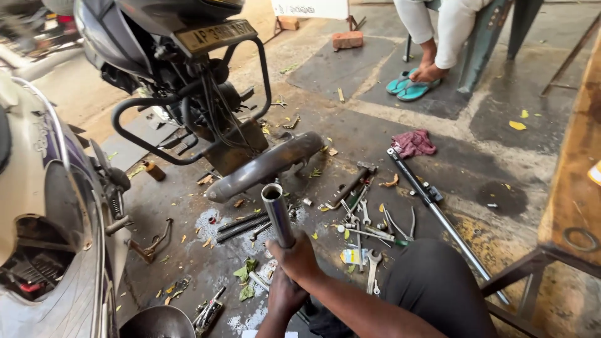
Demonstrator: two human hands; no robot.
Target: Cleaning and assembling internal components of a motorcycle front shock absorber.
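Observation:
My right hand is closed around the lower part of a chrome metal tube, which stands nearly upright with its open end up. My left hand sits just under the right one and also grips the tube's hidden bottom end. Behind the tube lies a grey motorcycle exhaust pipe on the oily concrete floor. Two dark coil springs lie to the left of the tube. My knee in dark trousers is at the lower right.
A motorcycle stands ahead, a white scooter close on the left. Spanners, a hammer, a long steel rod and a red rag litter the floor. Seated person's feet in teal sandals; wooden bench at right.

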